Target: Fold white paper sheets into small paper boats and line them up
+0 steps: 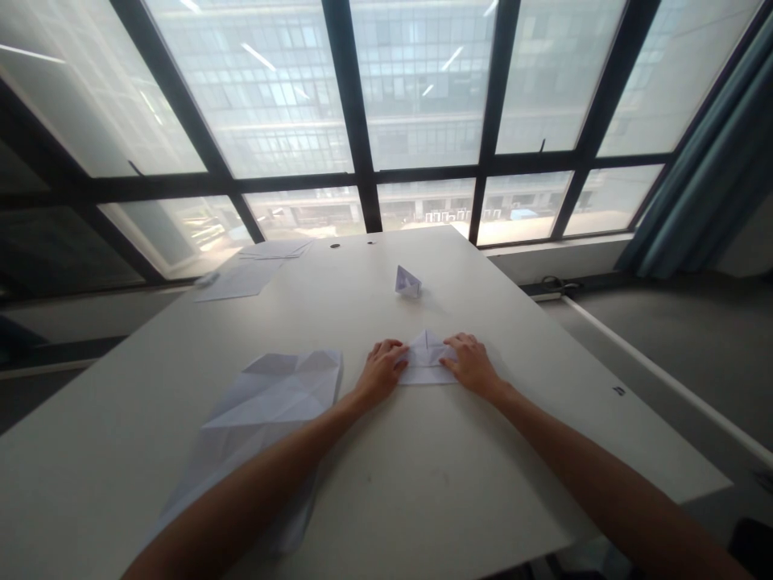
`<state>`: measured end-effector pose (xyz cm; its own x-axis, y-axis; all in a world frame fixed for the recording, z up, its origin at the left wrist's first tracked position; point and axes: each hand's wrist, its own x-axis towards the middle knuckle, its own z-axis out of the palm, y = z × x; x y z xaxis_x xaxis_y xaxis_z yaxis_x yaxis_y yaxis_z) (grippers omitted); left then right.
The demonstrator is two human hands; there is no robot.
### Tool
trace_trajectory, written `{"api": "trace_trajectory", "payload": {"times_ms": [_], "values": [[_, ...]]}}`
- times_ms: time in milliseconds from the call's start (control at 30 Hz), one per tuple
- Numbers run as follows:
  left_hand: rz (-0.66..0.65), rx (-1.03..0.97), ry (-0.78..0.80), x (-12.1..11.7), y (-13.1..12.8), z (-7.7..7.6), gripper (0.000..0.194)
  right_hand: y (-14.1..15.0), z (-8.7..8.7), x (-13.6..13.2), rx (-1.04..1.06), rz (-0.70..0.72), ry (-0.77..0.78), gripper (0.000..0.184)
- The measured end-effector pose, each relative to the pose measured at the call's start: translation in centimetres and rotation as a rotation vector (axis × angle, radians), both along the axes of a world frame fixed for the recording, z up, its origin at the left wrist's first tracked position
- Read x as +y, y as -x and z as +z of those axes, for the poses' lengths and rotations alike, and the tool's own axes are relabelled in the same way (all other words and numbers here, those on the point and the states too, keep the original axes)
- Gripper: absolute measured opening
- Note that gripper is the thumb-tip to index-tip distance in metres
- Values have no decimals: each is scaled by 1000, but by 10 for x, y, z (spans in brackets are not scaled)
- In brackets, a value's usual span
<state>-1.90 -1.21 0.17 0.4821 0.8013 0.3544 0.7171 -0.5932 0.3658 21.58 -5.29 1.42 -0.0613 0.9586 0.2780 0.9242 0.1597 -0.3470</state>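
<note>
While both forearms reach forward across the white desk [423,499], the two hands meet on a small folded white paper [427,375] that lies between them. Left hand [380,372]: bent fingers and thumb hold the paper's left end, palm side down. Right hand [474,362]: same grip on the right end, thumb toward the near edge, fingers farther up. Whether either thumb goes under a layer cannot be told. Paper shows a pointed peak at the top, directed away from the person, with a flat band along the near side, visible between the hands.

Beyond the hands, well apart from the held paper: a small folded paper shape [407,282] with a raised point. To the left of the left hand and nearer the body, a large creased sheet [259,403]; left forearm passes over it. Farther off, ahead and left of the left hand, flat white sheets [238,282]. To the right of the right hand, a small dark mark [618,391] near the desk's edge. Ahead of both hands, dark-framed windows [416,89]; far right of the right hand, a blue-grey curtain [694,161].
</note>
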Motion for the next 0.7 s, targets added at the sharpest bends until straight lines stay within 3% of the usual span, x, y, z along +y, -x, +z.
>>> {"api": "trace_trajectory", "payload": {"times_ms": [133,267,500,700], "values": [[-50,25,-60,-5,-2,7,31,3,3,-4,-19,100,-68,28],[-122,32,-39,-6,-5,12,24,4,2,-4,-29,168,-36,18],[-50,35,10,-3,-4,9,18,0,3,-1,-3,72,5,21],[-83,47,31,-2,-4,8,30,2,3,-1,-4,12,35,31]]}}
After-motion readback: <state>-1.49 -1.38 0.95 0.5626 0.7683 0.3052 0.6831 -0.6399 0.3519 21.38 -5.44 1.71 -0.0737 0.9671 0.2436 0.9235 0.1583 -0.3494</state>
